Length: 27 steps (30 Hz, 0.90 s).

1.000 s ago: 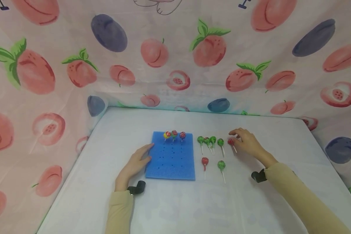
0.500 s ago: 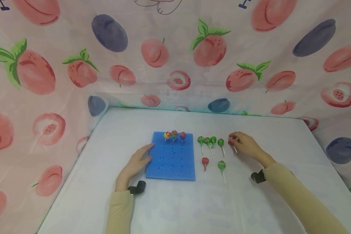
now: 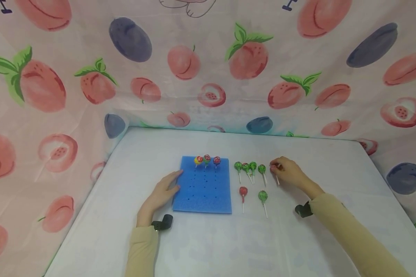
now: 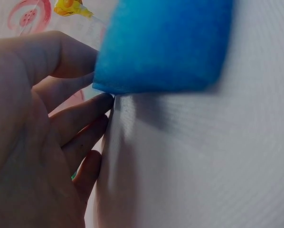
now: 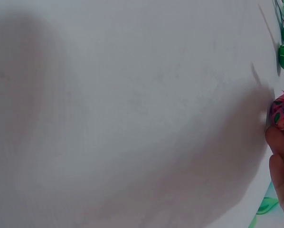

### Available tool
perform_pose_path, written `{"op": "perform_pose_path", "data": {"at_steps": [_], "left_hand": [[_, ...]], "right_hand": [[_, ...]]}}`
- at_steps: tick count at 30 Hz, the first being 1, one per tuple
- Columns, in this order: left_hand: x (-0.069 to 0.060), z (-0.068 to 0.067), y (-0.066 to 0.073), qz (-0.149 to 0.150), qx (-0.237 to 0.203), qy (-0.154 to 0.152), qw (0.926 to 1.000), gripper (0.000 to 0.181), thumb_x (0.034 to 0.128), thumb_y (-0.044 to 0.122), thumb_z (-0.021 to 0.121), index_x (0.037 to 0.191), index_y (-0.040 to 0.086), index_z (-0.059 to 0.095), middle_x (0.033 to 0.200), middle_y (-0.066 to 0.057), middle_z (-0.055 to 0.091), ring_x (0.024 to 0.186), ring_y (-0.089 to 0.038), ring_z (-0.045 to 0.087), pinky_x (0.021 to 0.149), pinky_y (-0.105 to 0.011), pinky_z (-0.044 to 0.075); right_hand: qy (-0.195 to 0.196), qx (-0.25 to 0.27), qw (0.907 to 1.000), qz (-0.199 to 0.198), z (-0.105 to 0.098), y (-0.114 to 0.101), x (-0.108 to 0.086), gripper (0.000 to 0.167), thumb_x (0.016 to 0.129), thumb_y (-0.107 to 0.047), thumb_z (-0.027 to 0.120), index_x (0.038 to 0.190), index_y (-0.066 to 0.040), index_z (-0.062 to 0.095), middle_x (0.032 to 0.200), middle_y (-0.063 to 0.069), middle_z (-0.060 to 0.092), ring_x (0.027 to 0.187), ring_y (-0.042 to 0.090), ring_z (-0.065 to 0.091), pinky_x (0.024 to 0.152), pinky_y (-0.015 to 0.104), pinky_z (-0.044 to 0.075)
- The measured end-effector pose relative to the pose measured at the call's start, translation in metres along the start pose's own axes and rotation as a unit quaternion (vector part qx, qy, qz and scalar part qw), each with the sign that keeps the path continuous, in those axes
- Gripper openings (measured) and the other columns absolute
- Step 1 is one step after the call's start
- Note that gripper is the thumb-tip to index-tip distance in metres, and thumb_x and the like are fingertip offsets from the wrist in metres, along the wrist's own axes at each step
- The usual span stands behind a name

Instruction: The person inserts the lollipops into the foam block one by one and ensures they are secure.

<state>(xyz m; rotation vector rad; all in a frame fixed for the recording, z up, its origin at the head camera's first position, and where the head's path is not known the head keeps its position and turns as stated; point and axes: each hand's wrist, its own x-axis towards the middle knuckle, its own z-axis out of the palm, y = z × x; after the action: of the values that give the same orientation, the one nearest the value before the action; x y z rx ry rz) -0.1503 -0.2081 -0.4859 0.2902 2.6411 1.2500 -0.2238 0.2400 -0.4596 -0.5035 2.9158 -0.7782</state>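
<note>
My left hand [image 3: 161,192] rests at the left edge of a blue foam board [image 3: 204,204], its fingers loosely extended and touching that edge. Three lollipops, such as the yellow-and-red one [image 3: 198,161], stand upright along the board's far side. To the right, my right hand [image 3: 291,173] pinches a red-wrapped lollipop [image 5: 283,111] by its head, and the white stick points toward the near side. Fingers hide most of that head in the head view. The left wrist view shows the left fingers [image 4: 80,116] against the board's side [image 4: 161,61].
Between board and right hand lie several green lollipops [image 3: 261,169] in a row. Nearer lie a red lollipop [image 3: 243,191] and a green one [image 3: 262,196]. Rows of small holes dot the board. A fruit-print cloth [image 3: 211,115] rises behind the white table [image 3: 208,246].
My right fingers have come together on the red lollipop's head, and its stick has swung slightly more upright in view. The left hand and board have stayed put.
</note>
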Motion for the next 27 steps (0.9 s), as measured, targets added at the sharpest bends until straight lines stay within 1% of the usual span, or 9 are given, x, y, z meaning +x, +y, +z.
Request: {"op": "perform_pose_path", "data": {"at_steps": [6, 9, 13, 17, 22, 25, 27], "left_hand": [[0.000, 0.001, 0.000, -0.005, 0.001, -0.001, 1.0000, 0.054, 0.0983, 0.015, 0.046, 0.150, 0.017, 0.033, 0.158, -0.012, 0.030, 0.148, -0.035, 0.022, 0.121, -0.054, 0.020], [-0.001, 0.001, -0.001, -0.008, 0.002, -0.002, 1.0000, 0.054, 0.0984, 0.016, 0.046, 0.151, 0.017, 0.033, 0.158, -0.012, 0.030, 0.148, -0.036, 0.021, 0.121, -0.055, 0.019], [-0.001, 0.000, 0.000, -0.007, 0.001, -0.001, 1.0000, 0.054, 0.0983, 0.015, 0.046, 0.150, 0.017, 0.033, 0.158, -0.012, 0.030, 0.148, -0.036, 0.021, 0.121, -0.055, 0.019], [-0.001, 0.000, 0.002, -0.005, -0.003, 0.000, 1.0000, 0.053, 0.0984, 0.016, 0.046, 0.150, 0.016, 0.034, 0.157, -0.012, 0.031, 0.148, -0.035, 0.022, 0.121, -0.055, 0.019], [-0.002, -0.001, 0.002, -0.006, 0.001, -0.001, 1.0000, 0.053, 0.0985, 0.016, 0.046, 0.150, 0.016, 0.033, 0.158, -0.013, 0.030, 0.148, -0.036, 0.021, 0.121, -0.056, 0.019], [-0.001, -0.001, 0.002, -0.009, 0.004, -0.001, 1.0000, 0.054, 0.0987, 0.016, 0.046, 0.151, 0.016, 0.032, 0.158, -0.013, 0.029, 0.148, -0.037, 0.021, 0.121, -0.057, 0.019], [-0.001, -0.001, 0.003, -0.010, 0.003, -0.002, 0.9999, 0.054, 0.0988, 0.016, 0.046, 0.151, 0.017, 0.032, 0.158, -0.013, 0.029, 0.148, -0.036, 0.021, 0.121, -0.057, 0.018]], "right_hand": [[0.005, 0.011, 0.9999, 0.006, -0.002, -0.003, -0.001, 0.019, 0.090, -0.009, 0.062, 0.104, 0.004, 0.063, 0.095, 0.018, 0.065, 0.082, 0.025, 0.060, 0.070, 0.032, 0.051], [0.012, 0.015, 0.9997, 0.013, -0.003, -0.004, -0.003, 0.019, 0.088, -0.008, 0.064, 0.104, 0.002, 0.063, 0.092, 0.016, 0.066, 0.082, 0.024, 0.059, 0.069, 0.030, 0.050], [0.023, 0.023, 0.9993, 0.020, -0.006, -0.007, -0.008, 0.020, 0.088, -0.009, 0.064, 0.105, 0.001, 0.062, 0.093, 0.015, 0.067, 0.085, 0.025, 0.059, 0.070, 0.030, 0.049], [0.036, 0.036, 0.9986, 0.016, -0.008, -0.007, -0.014, 0.021, 0.089, -0.009, 0.063, 0.109, 0.000, 0.061, 0.099, 0.015, 0.068, 0.091, 0.028, 0.061, 0.076, 0.037, 0.051], [0.064, 0.049, 0.9967, -0.009, -0.009, -0.009, -0.019, 0.026, 0.089, -0.006, 0.064, 0.113, 0.001, 0.059, 0.106, 0.018, 0.067, 0.095, 0.032, 0.062, 0.084, 0.051, 0.051], [0.084, 0.052, 0.9949, -0.021, -0.011, -0.013, -0.022, 0.028, 0.088, -0.005, 0.064, 0.115, 0.001, 0.059, 0.106, 0.018, 0.068, 0.094, 0.032, 0.062, 0.089, 0.055, 0.050], [0.093, 0.051, 0.9940, -0.024, -0.012, -0.016, -0.024, 0.029, 0.088, -0.006, 0.065, 0.116, 0.001, 0.060, 0.105, 0.017, 0.068, 0.094, 0.032, 0.062, 0.090, 0.055, 0.049]]}}
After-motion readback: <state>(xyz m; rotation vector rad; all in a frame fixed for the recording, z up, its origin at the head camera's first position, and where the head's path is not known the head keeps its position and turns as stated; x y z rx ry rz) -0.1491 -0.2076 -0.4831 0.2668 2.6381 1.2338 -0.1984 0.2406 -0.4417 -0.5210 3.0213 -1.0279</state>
